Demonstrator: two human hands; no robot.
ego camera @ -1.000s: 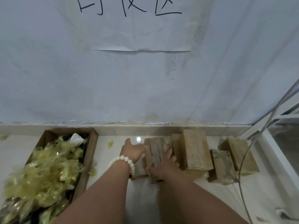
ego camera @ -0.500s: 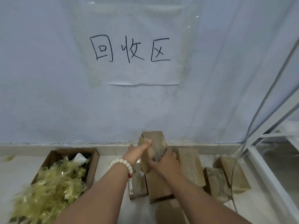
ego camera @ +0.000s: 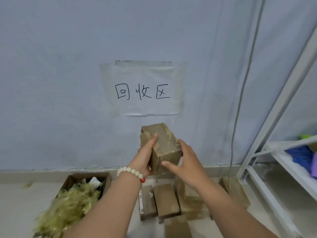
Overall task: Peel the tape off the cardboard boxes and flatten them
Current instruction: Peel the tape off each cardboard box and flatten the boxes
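Closest to the camera, two bare forearms reach up from the bottom edge, the left one wearing a bracelet (ego camera: 132,172) of pale beads with one red bead at the wrist. Beneath them on the pale floor (ego camera: 17,203) lies a cluster of taped cardboard boxes (ego camera: 166,201), set side by side and touching, their tops glossy with yellowish tape. To the left of that cluster, well apart from it, stands an open carton (ego camera: 105,179) heaped with crumpled strips of peeled tape (ego camera: 68,206) that spill over its near end. Above the cluster, both hands hold one small cardboard box (ego camera: 163,143) lifted clear of the floor, tilted with one end toward the wall; torn scraps of tape cling to its ridged top face. The left hand (ego camera: 144,158) grips the box's left side, fingers wrapped round it and one fingertip resting on the top edge. The right hand (ego camera: 187,162) clasps the right side, thumb laid across the near face and fingers curled round the far corner. Behind the box rises a pale blue wall (ego camera: 51,83) with a taped-up paper sign (ego camera: 145,93) carrying three handwritten characters. At the right, a grey cable (ego camera: 240,100) hangs down beside a white shelf rack (ego camera: 281,169) holding something blue (ego camera: 300,155).
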